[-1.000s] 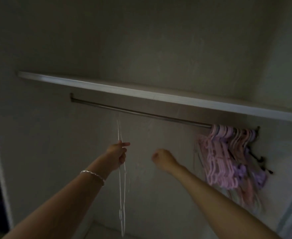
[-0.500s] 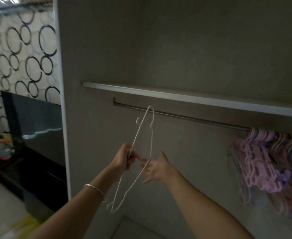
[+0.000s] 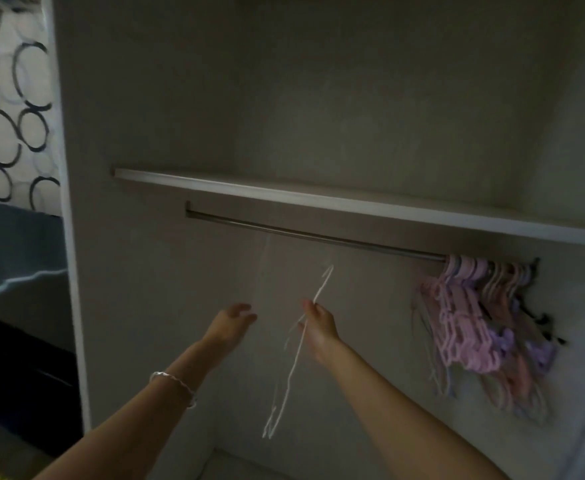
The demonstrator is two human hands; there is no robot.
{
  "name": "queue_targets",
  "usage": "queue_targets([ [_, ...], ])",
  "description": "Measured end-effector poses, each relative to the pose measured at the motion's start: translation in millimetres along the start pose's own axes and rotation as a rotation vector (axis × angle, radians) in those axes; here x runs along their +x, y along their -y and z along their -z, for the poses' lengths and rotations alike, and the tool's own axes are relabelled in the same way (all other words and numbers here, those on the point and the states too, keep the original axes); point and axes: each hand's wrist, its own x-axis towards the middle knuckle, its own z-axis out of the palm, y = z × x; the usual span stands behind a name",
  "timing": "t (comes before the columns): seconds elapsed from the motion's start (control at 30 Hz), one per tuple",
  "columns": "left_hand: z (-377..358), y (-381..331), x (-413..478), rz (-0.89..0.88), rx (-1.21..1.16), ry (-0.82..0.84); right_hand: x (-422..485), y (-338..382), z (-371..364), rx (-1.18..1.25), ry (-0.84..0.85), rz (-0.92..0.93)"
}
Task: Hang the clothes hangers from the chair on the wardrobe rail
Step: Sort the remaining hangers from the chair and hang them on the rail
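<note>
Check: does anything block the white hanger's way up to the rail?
Nothing visible does. The white hanger, pinched by the right hand, hangs below a bare stretch of rail; the pink hangers crowd its far right end.

Before us, the shelf (image 3: pixel 318 199) spans the wardrobe, and the rail (image 3: pixel 318 237) runs just under it. A bunch of hangers (image 3: pixel 474 323) hangs at the rail's right end. Below the rail's middle, our right grip (image 3: pixel 320 323) pinches a wire hanger (image 3: pixel 298 348). Its hook points up toward the rail without touching it, and its body hangs down between our forearms. Our left grip (image 3: pixel 230 325) is just to the left, apart from the hanger. Left of the wardrobe's side panel (image 3: pixel 73 271) stands a screen (image 3: pixel 17 265).
</note>
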Motion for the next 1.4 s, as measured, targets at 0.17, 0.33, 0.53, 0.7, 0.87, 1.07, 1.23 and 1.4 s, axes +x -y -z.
queue_targets([
  [0.17,-62.7,-57.8,21.3,-0.337,0.395,-0.088,9.4,23.1,57.1,-0.091,-0.104,0.158],
  [0.33,-110.9,-117.2,48.5,-0.526,0.657,-0.002,27.3,61.1,109.8,0.000,-0.277,0.185],
  [0.53,-159.6,-152.8,104.5,-0.503,0.830,0.023,73.8,84.6,150.9,-0.064,-0.408,0.151],
  [0.7,-174.1,-149.9,131.5,-0.513,0.923,0.028,114.9,74.8,162.8,-0.373,-0.334,0.077],
  [0.87,-188.2,-137.4,145.4,-0.514,0.950,0.012,120.0,65.5,177.5,-0.524,-0.380,0.003],
  [1.07,-196.6,-124.4,149.5,-0.566,1.063,-0.069,109.6,52.4,182.2,-0.660,-0.390,-0.046],
  [1.23,-197.7,-138.8,154.1,-0.507,0.938,-0.073,86.9,67.2,180.8,-0.986,-0.615,0.383],
  [1.4,-193.9,-142.2,153.1,-0.491,0.947,-0.043,112.8,110.8,195.9,-1.379,-0.535,0.854],
])
